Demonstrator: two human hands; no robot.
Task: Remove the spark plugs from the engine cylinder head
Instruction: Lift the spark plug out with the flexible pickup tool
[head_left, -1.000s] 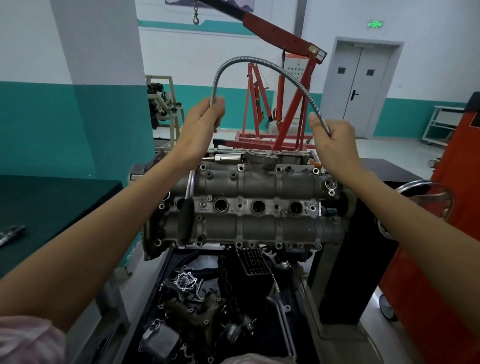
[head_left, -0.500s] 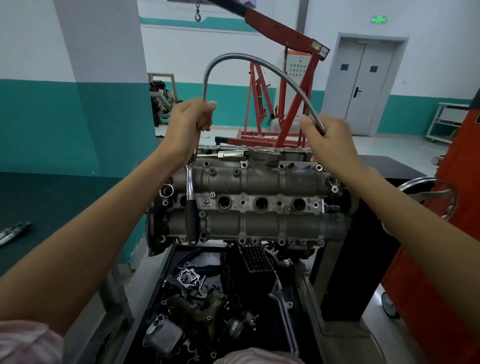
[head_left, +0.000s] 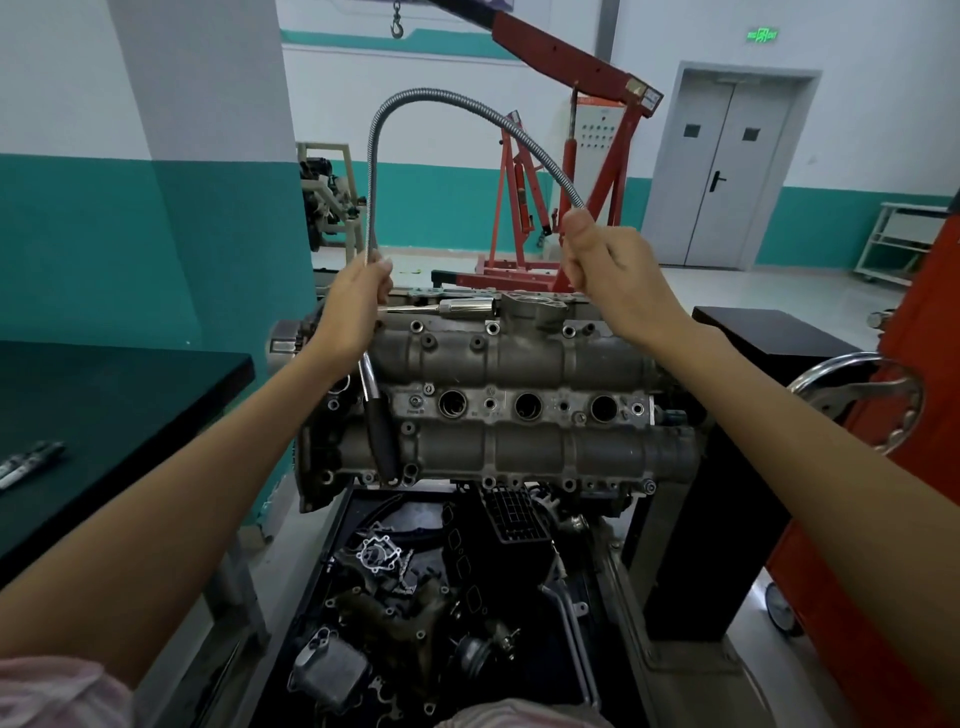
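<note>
The grey cylinder head (head_left: 519, 447) lies across the middle on a stand, with three open spark plug wells (head_left: 527, 405) in a row. A ratchet with a black grip (head_left: 382, 441) stands at the leftmost well. I hold a flexible metal pick-up shaft (head_left: 467, 104) bent into an arch above the head. My left hand (head_left: 358, 301) grips its left end just above the ratchet. My right hand (head_left: 608, 270) grips its right end over the head's far right side. A chrome socket extension (head_left: 462, 307) lies on the head's far edge.
A black tray of loose engine parts (head_left: 415, 597) sits below the head. A dark table (head_left: 104, 395) with pens is at left. A red engine hoist (head_left: 571, 156) stands behind. A red machine with a chrome handwheel (head_left: 857, 400) and a black stand (head_left: 727, 467) are at right.
My left hand has slid down the shaft toward the head, lowering the left end near the ratchet. The arch has grown taller and narrower; my right hand moved slightly inward.
</note>
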